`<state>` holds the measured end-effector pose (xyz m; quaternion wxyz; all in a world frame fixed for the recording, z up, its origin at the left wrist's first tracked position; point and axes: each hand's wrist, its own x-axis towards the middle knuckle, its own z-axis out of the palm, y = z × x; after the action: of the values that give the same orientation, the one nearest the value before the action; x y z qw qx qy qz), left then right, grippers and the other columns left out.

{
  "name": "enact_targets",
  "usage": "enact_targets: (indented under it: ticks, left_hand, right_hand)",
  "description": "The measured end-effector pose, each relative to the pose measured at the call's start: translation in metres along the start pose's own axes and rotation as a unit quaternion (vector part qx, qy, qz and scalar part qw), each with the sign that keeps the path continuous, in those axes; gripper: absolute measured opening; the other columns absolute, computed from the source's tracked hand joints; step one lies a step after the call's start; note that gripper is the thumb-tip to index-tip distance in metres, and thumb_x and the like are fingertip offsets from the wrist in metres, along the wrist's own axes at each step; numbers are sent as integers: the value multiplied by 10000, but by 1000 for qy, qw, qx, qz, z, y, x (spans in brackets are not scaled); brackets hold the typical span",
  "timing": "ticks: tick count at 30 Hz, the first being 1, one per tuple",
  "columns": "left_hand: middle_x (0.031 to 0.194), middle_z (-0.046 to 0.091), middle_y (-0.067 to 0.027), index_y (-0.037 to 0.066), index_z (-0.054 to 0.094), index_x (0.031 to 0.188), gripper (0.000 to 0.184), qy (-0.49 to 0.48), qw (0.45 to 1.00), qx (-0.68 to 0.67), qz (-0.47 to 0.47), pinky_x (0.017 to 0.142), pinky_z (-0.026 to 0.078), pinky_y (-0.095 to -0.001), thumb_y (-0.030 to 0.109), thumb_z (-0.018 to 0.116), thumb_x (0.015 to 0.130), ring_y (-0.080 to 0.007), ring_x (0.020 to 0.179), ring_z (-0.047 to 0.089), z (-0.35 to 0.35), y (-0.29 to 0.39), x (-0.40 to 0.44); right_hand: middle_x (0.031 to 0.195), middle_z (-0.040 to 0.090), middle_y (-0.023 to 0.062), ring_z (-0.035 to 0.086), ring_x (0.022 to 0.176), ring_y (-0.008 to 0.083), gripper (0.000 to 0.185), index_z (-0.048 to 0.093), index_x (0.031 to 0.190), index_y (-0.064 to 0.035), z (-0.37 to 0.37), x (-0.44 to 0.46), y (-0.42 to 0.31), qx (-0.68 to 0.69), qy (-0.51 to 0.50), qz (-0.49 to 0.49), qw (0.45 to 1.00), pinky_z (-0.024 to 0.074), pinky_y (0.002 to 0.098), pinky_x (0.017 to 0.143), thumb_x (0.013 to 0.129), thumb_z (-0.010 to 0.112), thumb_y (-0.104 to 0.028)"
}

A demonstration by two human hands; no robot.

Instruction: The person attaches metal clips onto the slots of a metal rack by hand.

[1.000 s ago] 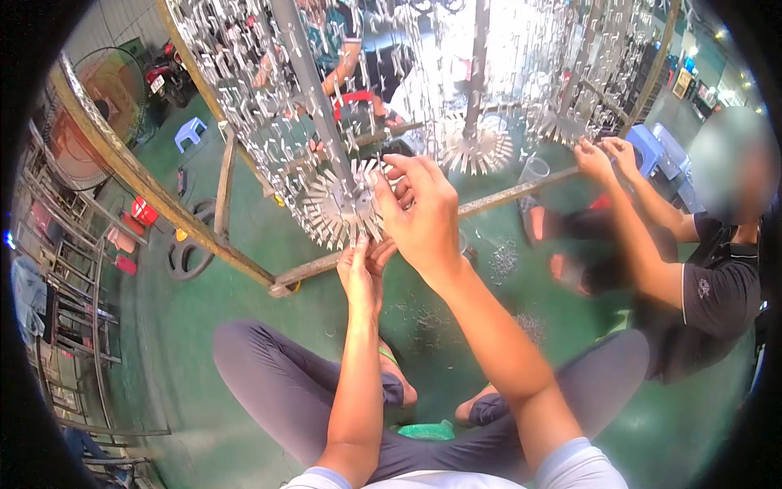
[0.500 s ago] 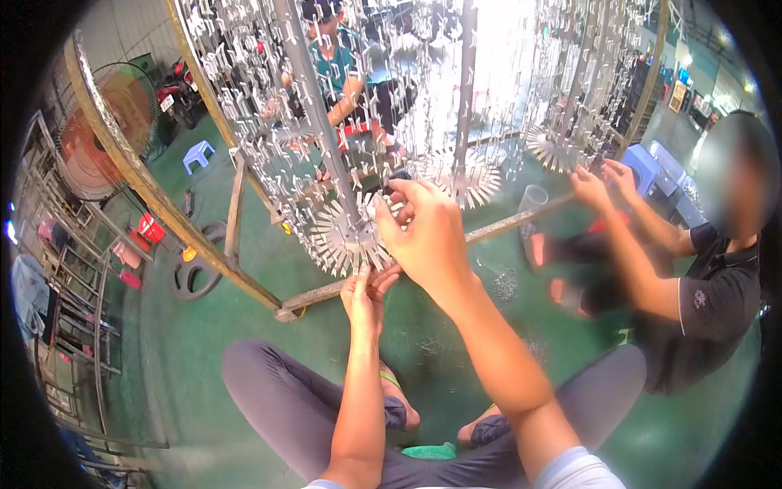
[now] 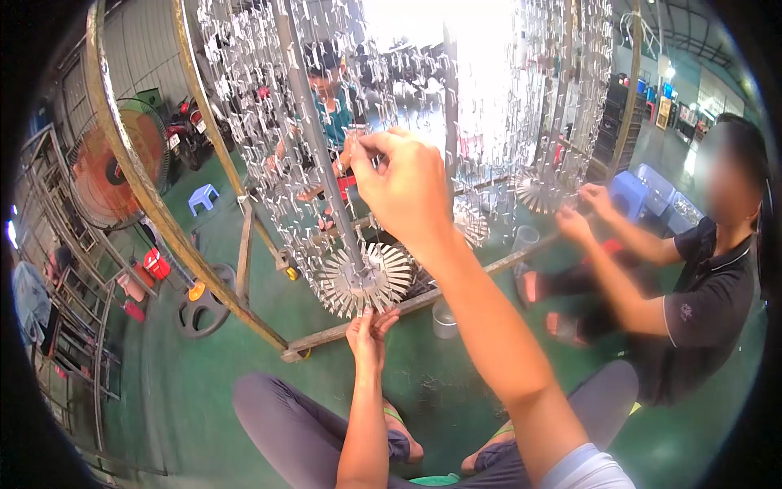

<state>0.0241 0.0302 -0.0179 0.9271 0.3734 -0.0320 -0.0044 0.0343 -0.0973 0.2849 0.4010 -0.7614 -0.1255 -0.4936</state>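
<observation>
A vertical metal rod (image 3: 309,122), hung round with strands of small silvery metal pieces (image 3: 244,122), ends below in a round metal disc (image 3: 358,281) with fins all round its rim. My left hand (image 3: 368,336) is at the disc's near lower edge, thumb and fingertips closed on the fins. Higher up, my right hand (image 3: 403,183) is raised in front of the strands beside the rod. Its thumb and index finger are pinched together; what lies between them is too small to make out.
A wooden frame (image 3: 432,301) surrounds the rods. At right a seated co-worker's hands (image 3: 582,213) work near another finned disc (image 3: 542,191); a person in teal (image 3: 336,122) sits behind the strands. A clear cup (image 3: 445,319), a fan (image 3: 118,163) and a blue stool (image 3: 204,197) stand around.
My right hand has moved up from the disc to the strands above it, still pinched. My left hand remains at the disc's lower edge. The view has tilted up.
</observation>
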Motion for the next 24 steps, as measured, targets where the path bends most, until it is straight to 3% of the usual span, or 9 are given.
enact_targets:
  ticks: [7,11,14,17,21,24]
  left_hand:
    - [960,717,-276,-99,622,924,320,-7,1000,-15,9,802,667,-413,199,615,1040,-403,924,755,-8,-6,4]
    - [970,719,-282,-91,623,920,314,-14,1000,-17,11,795,668,-418,198,617,1040,-400,913,757,-8,-6,5]
    - [982,720,-292,-79,613,906,306,-16,1000,-23,8,793,666,-425,197,621,1038,-398,905,758,-5,-3,3]
    - [984,722,-294,-64,603,907,289,-13,1000,-23,10,797,665,-423,194,626,1035,-395,904,759,-10,-6,6]
    - [973,724,-291,-51,596,927,268,11,1000,-18,10,802,665,-412,194,639,1028,-391,905,760,-8,-4,1]
    - [974,727,-284,-44,596,922,276,-6,1000,-27,11,803,661,-417,206,656,1021,-392,896,760,-5,-2,1]
  right_hand:
    - [791,750,168,739,590,265,210,727,937,78,-25,9,-17,177,-110,169,963,578,365,647,922,685,-127]
    - [829,760,170,756,709,304,221,740,928,54,-19,13,-7,41,-62,64,995,581,397,725,905,700,-162]
    - [839,762,169,754,747,326,224,747,925,43,-17,20,-4,31,-59,49,997,577,405,744,895,709,-175]
    - [838,766,159,764,764,294,226,752,930,36,-24,23,-8,-9,-57,49,997,578,392,735,890,721,-184]
    - [801,764,155,752,695,219,214,748,943,49,-42,13,5,55,-44,48,996,565,338,654,911,711,-159]
    - [776,754,125,723,692,194,254,758,1004,46,-50,1,28,72,-115,125,983,559,335,672,876,742,-172]
